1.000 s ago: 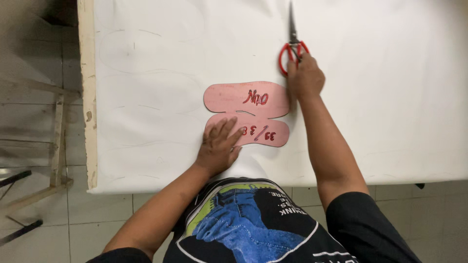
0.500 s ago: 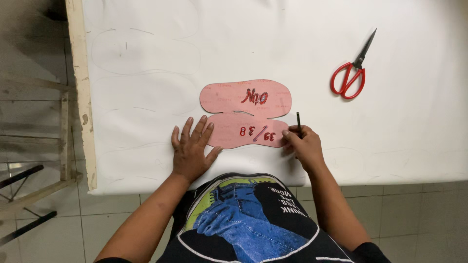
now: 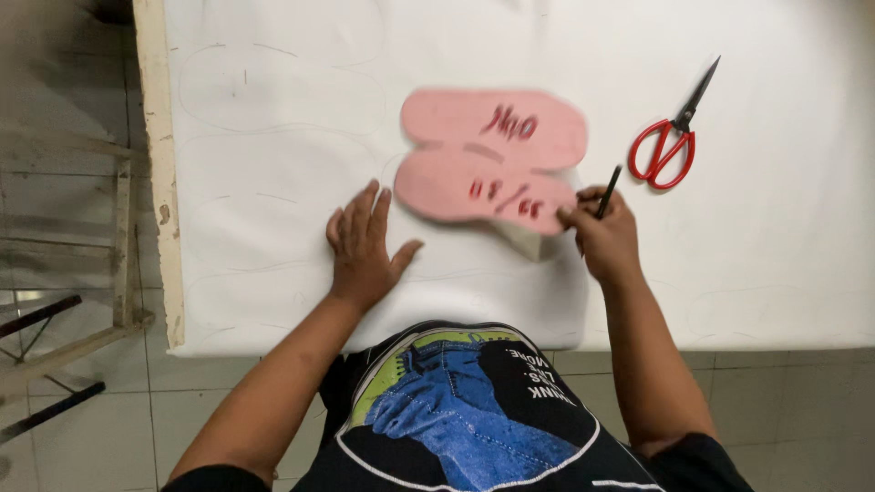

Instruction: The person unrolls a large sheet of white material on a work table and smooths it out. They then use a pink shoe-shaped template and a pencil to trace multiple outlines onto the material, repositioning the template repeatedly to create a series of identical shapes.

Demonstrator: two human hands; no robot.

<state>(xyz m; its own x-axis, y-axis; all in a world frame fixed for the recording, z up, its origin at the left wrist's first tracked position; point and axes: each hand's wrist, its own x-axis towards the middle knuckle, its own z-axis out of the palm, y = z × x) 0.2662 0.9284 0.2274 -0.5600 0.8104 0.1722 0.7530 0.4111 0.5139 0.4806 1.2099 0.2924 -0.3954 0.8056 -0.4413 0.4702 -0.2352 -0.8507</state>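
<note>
Pink sole templates (image 3: 492,155) lifted at the near edge by right hand (image 3: 606,239), fingers pinching a pencil (image 3: 608,191); left hand (image 3: 363,248) flat, fingers spread.

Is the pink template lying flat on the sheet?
No: the pink template is lifted at its near right edge by the right hand, casting shadow.

pink template (image 3: 492,164): matt card | sheet (image 3: 273,182): smooth white | scissors (image 3: 670,146): glossy red handles

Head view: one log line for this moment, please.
left hand: flat on white sheet | right hand: holds pencil, lifts pink template edge | red scissors: lying apart
</note>
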